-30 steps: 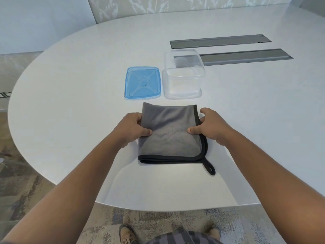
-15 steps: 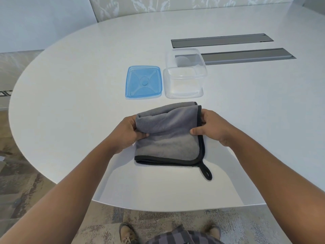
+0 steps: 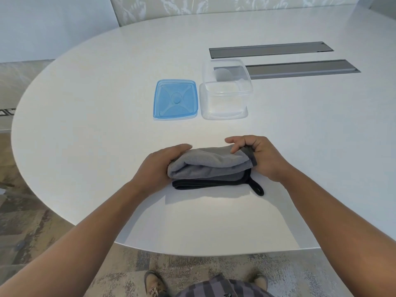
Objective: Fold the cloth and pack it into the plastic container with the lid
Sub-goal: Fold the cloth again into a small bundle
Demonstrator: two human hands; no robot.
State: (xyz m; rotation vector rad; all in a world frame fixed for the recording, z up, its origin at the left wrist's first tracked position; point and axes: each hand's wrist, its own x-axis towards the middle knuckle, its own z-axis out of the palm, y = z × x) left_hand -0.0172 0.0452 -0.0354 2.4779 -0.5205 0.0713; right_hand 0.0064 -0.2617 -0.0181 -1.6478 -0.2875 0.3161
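Observation:
A grey cloth [image 3: 209, 166] with black trim lies on the white table [image 3: 85, 116], doubled over into a narrow thick band, its black hanging loop [image 3: 257, 188] sticking out at the right. My left hand [image 3: 159, 166] grips the cloth's left end, fingers wrapped over the top fold. My right hand [image 3: 260, 156] pinches the right end, fingertips on the upper layer. Beyond the cloth stand the clear plastic container [image 3: 226, 91], open and empty, and the blue lid [image 3: 175, 99] lying flat to its left.
Two long grey cable hatches [image 3: 271, 49] [image 3: 300, 68] are set into the table behind the container. The table's curved front edge [image 3: 192, 252] runs close to my body, with patterned carpet and my shoes below.
Both hands lifted the far half of the cloth and brought it toward me over the near half. The cloth went from a flat square to a narrow folded band.

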